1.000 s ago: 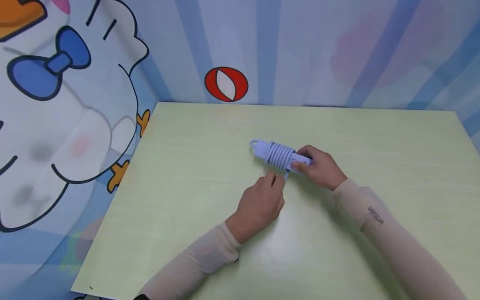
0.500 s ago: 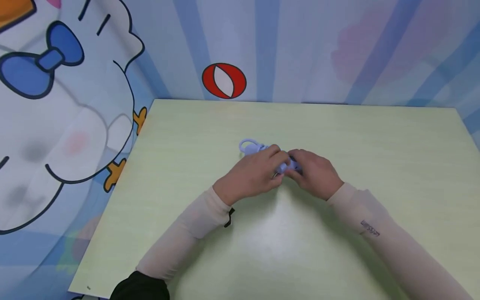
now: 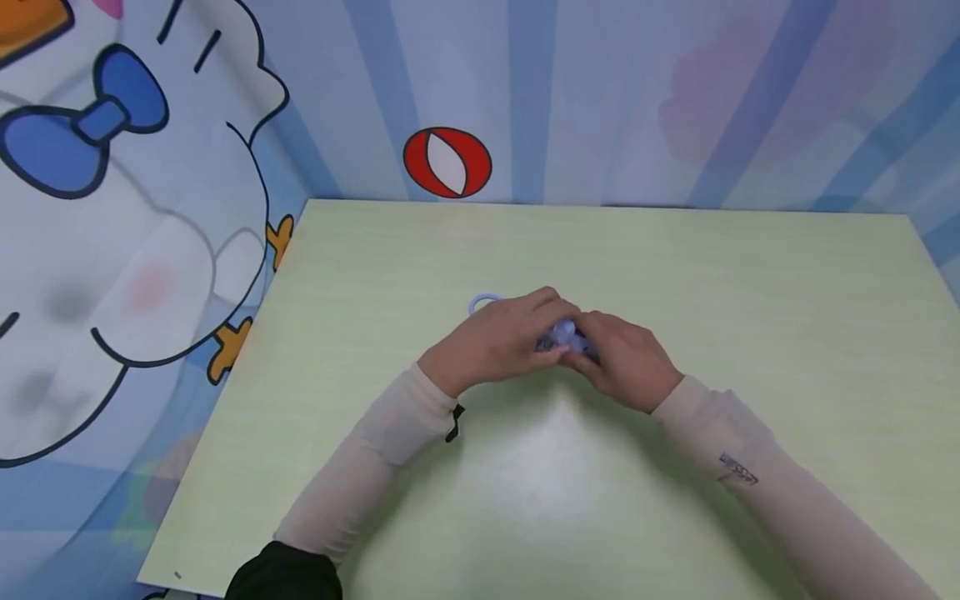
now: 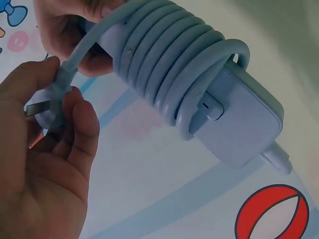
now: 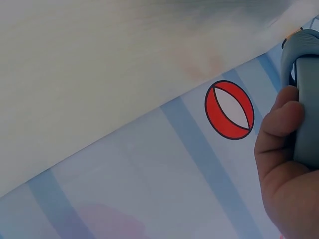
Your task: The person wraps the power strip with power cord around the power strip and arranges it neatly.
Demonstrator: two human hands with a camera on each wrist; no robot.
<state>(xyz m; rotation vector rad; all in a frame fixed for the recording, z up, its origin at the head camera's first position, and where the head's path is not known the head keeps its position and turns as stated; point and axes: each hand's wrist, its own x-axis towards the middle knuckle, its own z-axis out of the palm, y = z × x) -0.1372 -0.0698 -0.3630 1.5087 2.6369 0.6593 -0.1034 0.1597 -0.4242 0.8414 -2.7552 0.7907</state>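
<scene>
A pale lilac power strip (image 4: 244, 119) has its cord (image 4: 159, 64) wound round its middle in several close turns. At the cord's free end, my left hand (image 3: 498, 342) pinches the plug (image 4: 47, 107), a metal prong showing between thumb and fingers. My right hand (image 3: 630, 358) grips the strip's other end, close beside the plug. In the head view the two hands nearly meet and cover most of the strip; only a cord loop (image 3: 483, 302) shows past the left hand. The right wrist view catches just an edge of the strip, with curled fingers (image 5: 286, 119) against it.
The hands are over a pale green table (image 3: 375, 275). A wall covering (image 3: 600, 100) with blue stripes and a printed red ball (image 3: 447, 162) rises behind it. A cartoon figure (image 3: 150, 250) covers the left side. A tiny dark speck lies near the front left corner.
My left hand has come up from below the strip, bringing the plug over it beside the right hand. The strip has shifted slightly toward me and is now mostly hidden.
</scene>
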